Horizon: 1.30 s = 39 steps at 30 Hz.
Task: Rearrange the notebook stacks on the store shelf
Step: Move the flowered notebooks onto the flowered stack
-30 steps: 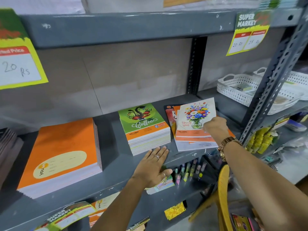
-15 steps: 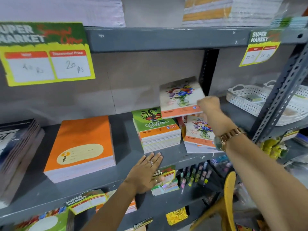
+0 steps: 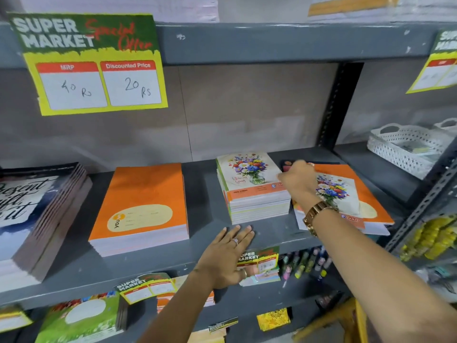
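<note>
Our left hand [image 3: 226,253] rests flat and open on the shelf [image 3: 74,266]; our right hand [image 3: 298,179] grips the flower notebook [image 3: 247,173] atop the middle stack [image 3: 259,206].

Matt grey painted metal shelf [image 3: 148,263], scuffed in spots; glossy orange paper-covered notebooks [image 3: 143,204]; white perforated plastic basket [image 3: 405,149]; shiny gold-toned metal wristwatch [image 3: 317,214].

Grey shelf [image 3: 202,194] with four notebook stacks [image 3: 141,209], left hand [image 3: 226,253].
</note>
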Motion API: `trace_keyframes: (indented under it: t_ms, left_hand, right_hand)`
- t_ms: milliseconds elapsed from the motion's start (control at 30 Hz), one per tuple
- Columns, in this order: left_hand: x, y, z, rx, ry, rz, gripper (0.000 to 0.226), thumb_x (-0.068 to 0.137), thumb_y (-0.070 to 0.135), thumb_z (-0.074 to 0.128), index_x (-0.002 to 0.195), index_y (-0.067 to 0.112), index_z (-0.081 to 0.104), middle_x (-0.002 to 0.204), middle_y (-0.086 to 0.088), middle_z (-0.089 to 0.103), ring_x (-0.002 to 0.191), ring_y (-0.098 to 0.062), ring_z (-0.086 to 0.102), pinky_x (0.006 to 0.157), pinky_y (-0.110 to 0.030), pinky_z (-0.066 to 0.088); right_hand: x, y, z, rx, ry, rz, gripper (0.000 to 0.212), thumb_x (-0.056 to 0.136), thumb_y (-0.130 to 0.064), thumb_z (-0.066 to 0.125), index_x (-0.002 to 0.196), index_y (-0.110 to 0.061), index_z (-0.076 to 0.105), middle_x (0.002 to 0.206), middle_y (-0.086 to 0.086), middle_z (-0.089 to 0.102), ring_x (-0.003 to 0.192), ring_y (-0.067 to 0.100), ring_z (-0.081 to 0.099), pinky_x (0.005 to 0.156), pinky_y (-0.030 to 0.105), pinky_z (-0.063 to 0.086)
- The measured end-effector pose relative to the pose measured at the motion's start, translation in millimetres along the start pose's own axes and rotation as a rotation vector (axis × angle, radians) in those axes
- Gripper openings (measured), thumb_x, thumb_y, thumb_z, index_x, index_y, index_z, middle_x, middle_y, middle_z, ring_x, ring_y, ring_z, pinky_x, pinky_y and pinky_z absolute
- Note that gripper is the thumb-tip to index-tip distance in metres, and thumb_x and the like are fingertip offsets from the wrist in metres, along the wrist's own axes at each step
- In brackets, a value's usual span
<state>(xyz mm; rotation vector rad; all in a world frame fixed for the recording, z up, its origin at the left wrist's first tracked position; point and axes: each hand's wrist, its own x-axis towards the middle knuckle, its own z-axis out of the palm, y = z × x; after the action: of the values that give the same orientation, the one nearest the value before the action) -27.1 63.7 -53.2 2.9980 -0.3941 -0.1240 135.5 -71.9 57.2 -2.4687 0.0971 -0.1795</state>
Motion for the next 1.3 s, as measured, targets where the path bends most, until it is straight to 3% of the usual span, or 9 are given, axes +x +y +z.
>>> trace_keyframes:
  t_ms: [133,267,400,600,767,900,1000,1100,1300]
  left_hand:
    - [-0.4,3.8,-0.8,0.035,-0.038,-0.031,0.076,0.092,0.055,0.03,0.147,0.022,-0.011,0.159,0.004,-0.012,0.146,-0.018,-0.014,0.113,-0.032,-0.017]
    - [6.5,9.1,0.1,0.085,-0.046,-0.046,0.091,0.072,0.073,-0.005,0.147,0.022,-0.012,0.156,0.005,-0.018,0.146,-0.018,-0.014,0.113,-0.034,-0.017]
    - [23.8,18.1,2.9,0.065,-0.032,-0.065,0.073,0.093,0.058,0.019,0.148,0.018,-0.01,0.159,0.001,-0.013,0.147,-0.017,-0.012,0.119,-0.036,-0.009]
    - [39.0,27.6,2.7,0.067,-0.011,-0.026,0.073,0.094,0.056,0.018,0.148,0.015,-0.009,0.159,-0.001,-0.012,0.147,-0.015,-0.011,0.118,-0.034,-0.009]
    - [38.2,26.9,3.8,0.061,0.03,-0.004,0.1,0.064,0.071,-0.019,0.148,0.017,-0.009,0.159,0.0,-0.011,0.147,-0.014,-0.011,0.112,-0.029,-0.015]
    - [38.0,26.2,3.9,0.053,0.035,-0.005,0.103,0.059,0.069,-0.023,0.147,0.018,-0.01,0.159,0.0,-0.011,0.147,-0.015,-0.011,0.112,-0.029,-0.014]
    - [38.4,25.3,5.8,0.044,0.019,-0.003,0.104,0.062,0.075,-0.019,0.147,0.017,-0.01,0.159,0.0,-0.011,0.147,-0.015,-0.011,0.113,-0.029,-0.014]
    - [32.7,25.2,5.4,0.042,0.004,-0.002,0.092,0.074,0.073,-0.005,0.147,0.018,-0.01,0.159,0.0,-0.011,0.146,-0.015,-0.013,0.116,-0.031,-0.012]
    - [27.8,24.2,2.9,0.03,-0.02,-0.009,0.085,0.081,0.066,0.008,0.148,0.017,-0.009,0.159,-0.001,-0.01,0.147,-0.018,-0.011,0.116,-0.033,-0.013]
  right_hand:
    - [8.7,27.4,-15.9,-0.114,0.106,0.05,0.033,0.083,-0.021,0.06,0.107,0.002,0.059,0.119,0.024,0.058,0.109,0.04,0.055,0.081,0.039,0.05]
    - [13.9,73.3,-34.1,-0.26,0.052,0.174,0.04,0.08,-0.027,0.06,0.109,0.001,0.061,0.117,0.02,0.062,0.107,0.037,0.059,0.083,0.037,0.051]
    - [17.6,115.3,-46.1,-0.399,-0.174,0.268,0.053,0.072,-0.051,0.06,0.099,-0.006,0.064,0.118,0.017,0.064,0.103,0.035,0.061,0.086,0.041,0.054]
    - [24.4,122.8,-52.8,-0.479,-0.374,0.316,0.083,0.068,-0.069,0.062,0.121,-0.005,0.056,0.131,0.013,0.056,0.12,0.031,0.052,0.097,0.036,0.046]
    - [24.8,121.3,-46.6,-0.474,-0.397,0.345,0.083,0.078,-0.069,0.049,0.13,-0.006,0.046,0.139,0.011,0.048,0.129,0.031,0.043,0.107,0.041,0.036]
    - [22.8,114.2,-53.0,-0.207,-0.216,0.33,0.071,0.078,-0.04,0.068,0.13,0.0,0.041,0.131,0.018,0.049,0.119,0.032,0.051,0.097,0.035,0.044]
    - [22.1,86.0,-64.4,0.088,0.051,0.275,0.044,0.077,-0.011,0.061,0.115,0.004,0.045,0.117,0.025,0.057,0.107,0.036,0.057,0.089,0.037,0.047]
    - [8.4,43.6,-85.1,0.021,0.221,0.127,0.044,0.086,-0.011,0.056,0.123,0.005,0.039,0.13,0.027,0.051,0.123,0.042,0.047,0.097,0.046,0.042]
    - [-12.4,-10.8,-110.8,0.036,0.414,-0.078,0.034,0.089,-0.01,0.049,0.122,0.0,0.043,0.122,0.027,0.056,0.114,0.045,0.052,0.089,0.047,0.044]
